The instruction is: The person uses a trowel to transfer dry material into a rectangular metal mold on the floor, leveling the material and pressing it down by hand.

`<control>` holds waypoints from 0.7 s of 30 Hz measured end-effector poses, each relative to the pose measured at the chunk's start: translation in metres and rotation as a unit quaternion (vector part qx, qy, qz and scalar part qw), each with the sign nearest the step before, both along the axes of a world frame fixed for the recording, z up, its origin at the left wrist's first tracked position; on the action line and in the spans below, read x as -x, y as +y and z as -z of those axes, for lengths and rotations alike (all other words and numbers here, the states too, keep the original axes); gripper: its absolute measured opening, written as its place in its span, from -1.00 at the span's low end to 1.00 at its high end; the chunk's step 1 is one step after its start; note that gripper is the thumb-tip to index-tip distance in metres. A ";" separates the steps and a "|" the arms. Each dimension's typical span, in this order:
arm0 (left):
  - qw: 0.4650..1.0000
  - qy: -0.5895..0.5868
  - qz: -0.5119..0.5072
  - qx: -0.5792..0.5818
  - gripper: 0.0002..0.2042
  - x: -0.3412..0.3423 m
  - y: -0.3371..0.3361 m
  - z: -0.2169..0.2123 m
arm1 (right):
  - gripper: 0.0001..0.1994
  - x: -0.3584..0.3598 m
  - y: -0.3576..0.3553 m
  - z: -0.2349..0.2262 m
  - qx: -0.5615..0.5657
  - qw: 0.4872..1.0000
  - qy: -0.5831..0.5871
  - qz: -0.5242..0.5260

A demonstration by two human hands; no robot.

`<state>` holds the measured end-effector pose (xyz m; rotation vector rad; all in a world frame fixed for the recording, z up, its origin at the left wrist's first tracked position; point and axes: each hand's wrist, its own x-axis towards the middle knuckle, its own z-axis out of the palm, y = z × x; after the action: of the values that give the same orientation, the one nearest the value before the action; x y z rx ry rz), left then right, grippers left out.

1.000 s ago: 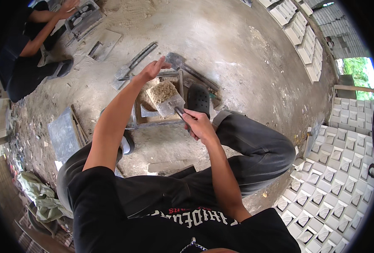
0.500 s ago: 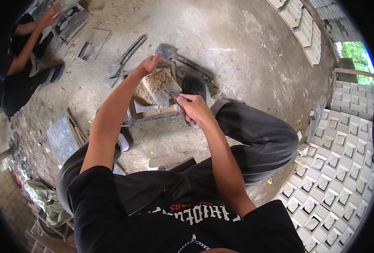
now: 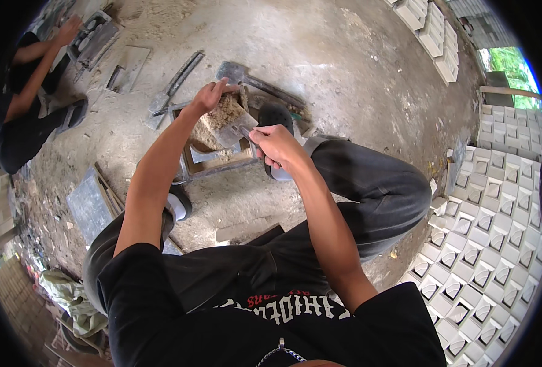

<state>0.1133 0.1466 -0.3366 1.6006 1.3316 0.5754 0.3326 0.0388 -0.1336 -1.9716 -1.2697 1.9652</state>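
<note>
My right hand (image 3: 274, 145) grips the handle of a flat-bladed trowel (image 3: 235, 131). Sandy mix (image 3: 225, 113) lies at the blade's far end and spills into a square mould frame (image 3: 219, 166) on the floor between my feet. Inside the near part of the frame, a pale curved shape (image 3: 205, 156) shows, partly covered by mix. My left hand (image 3: 211, 96) is at the frame's far left corner, fingers stretched out over the mix and holding nothing. Whether its fingertips touch the mix cannot be made out.
Beyond the frame lie a spade-like tool (image 3: 261, 84) and a long metal tool (image 3: 176, 82). Grey boards (image 3: 92, 199) lean at left. Another person's hand (image 3: 70, 29) works over a second mould (image 3: 96, 38). Patterned blocks (image 3: 460, 281) are stacked at right, more blocks (image 3: 431, 37) far right.
The trowel blade has tipped, and its heaped mix has slid off toward the far part of the frame. My left hand remains near the far corner. The whole view has shifted slightly.
</note>
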 end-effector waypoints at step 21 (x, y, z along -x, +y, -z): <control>0.935 0.114 -0.127 -0.311 -0.77 0.012 -0.085 -0.019 | -0.61 -0.048 -0.051 0.018 -0.119 0.987 -0.083 -0.062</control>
<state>0.1009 0.0611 -0.3179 2.0601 1.6478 1.0762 0.3804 -0.0119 -0.1518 -2.0139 -1.6177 1.6313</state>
